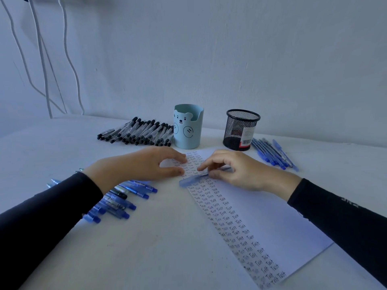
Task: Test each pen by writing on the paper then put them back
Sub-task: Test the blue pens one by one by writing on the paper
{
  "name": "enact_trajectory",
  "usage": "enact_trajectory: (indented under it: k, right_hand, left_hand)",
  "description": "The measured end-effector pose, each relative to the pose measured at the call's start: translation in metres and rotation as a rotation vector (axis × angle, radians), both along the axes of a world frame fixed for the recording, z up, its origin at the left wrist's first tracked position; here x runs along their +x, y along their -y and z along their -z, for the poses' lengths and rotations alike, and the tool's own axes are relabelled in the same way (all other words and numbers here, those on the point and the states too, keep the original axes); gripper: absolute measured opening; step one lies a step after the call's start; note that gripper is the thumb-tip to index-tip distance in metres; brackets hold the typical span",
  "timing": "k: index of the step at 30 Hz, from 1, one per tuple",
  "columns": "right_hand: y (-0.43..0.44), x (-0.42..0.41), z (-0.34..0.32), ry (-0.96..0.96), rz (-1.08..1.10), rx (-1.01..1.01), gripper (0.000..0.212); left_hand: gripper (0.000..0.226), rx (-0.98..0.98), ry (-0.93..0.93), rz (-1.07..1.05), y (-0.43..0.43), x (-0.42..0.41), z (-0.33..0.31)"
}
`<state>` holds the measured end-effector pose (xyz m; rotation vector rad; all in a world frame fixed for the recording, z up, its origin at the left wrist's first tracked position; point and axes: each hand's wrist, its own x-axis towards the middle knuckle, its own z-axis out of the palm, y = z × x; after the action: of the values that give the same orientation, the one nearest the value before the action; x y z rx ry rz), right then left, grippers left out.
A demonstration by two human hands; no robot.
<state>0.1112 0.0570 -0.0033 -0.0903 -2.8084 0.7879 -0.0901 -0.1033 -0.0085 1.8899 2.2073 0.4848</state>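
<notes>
Fingers of the right hand curl round a translucent blue capped pen, holding it nearly flat, low across the white sheet of paper, whose left side is filled with handwritten "Test" rows, on the white surface. The left hand holds nothing, its loosely spread fingertips resting on the sheet's far left corner. Behind stand a pale blue bear-faced cup and a black mesh cup, with black-capped pens and blue pens lying beside them.

Left hand rests palm down, fingers loosely arched; right hand curls fingers around a blue pen.
</notes>
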Motion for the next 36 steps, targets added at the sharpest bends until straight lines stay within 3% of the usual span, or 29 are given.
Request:
enact_trajectory:
  k: [3, 6, 9, 11, 15, 17, 19, 20, 24, 28, 33, 36]
  right_hand:
    - [0.011, -0.003, 0.006, -0.024, -0.047, 0.072, 0.034]
    - [0.019, -0.006, 0.014, -0.096, -0.089, 0.156, 0.025]
    - [0.018, -0.006, 0.008, -0.189, -0.018, 0.083, 0.014]
    - [0.014, -0.003, 0.001, -0.148, 0.023, 0.03, 0.013]
    - [0.011, -0.001, 0.01, -0.087, 0.056, 0.199, 0.019]
    - [0.016, 0.0, 0.006, -0.079, 0.076, 0.03, 0.024]
    - [0.019, 0.006, -0.007, 0.053, 0.028, -0.3, 0.023]
    - [0.018, 0.009, -0.014, 0.128, -0.004, -0.367, 0.024]
    - [0.01, 0.014, -0.011, 0.261, -0.048, -0.118, 0.03]
    - [0.009, 0.007, 0.0, 0.133, -0.002, -0.102, 0.019]
    - [0.01, 0.004, -0.002, -0.138, 0.102, -0.263, 0.019]
    - [0.008, 0.0, -0.018, -0.127, 0.21, -0.657, 0.026]
  left_hand:
    - [0.035, 0.011, -0.007, 0.01, -0.001, -0.001, 0.002]
    - [0.031, 0.025, -0.01, 0.017, -0.002, -0.002, 0.003]
    - [0.032, 0.023, -0.026, 0.022, -0.002, -0.003, 0.004]
    - [0.033, 0.023, -0.04, 0.028, -0.002, -0.004, 0.004]
    - [0.032, 0.031, -0.033, 0.024, -0.002, -0.004, 0.005]
    - [0.032, 0.025, -0.039, 0.021, -0.002, -0.003, 0.004]
    - [0.032, 0.02, -0.052, 0.025, -0.002, -0.003, 0.003]
    - [0.033, 0.018, -0.058, 0.024, -0.001, -0.002, 0.003]
    - [0.032, 0.033, -0.056, 0.018, -0.002, -0.002, 0.003]
    - [0.032, 0.042, -0.036, 0.012, -0.002, -0.003, 0.004]
    - [0.031, 0.033, -0.032, 0.014, 0.0, -0.003, 0.005]
    - [0.031, 0.034, -0.025, 0.014, -0.001, -0.003, 0.004]
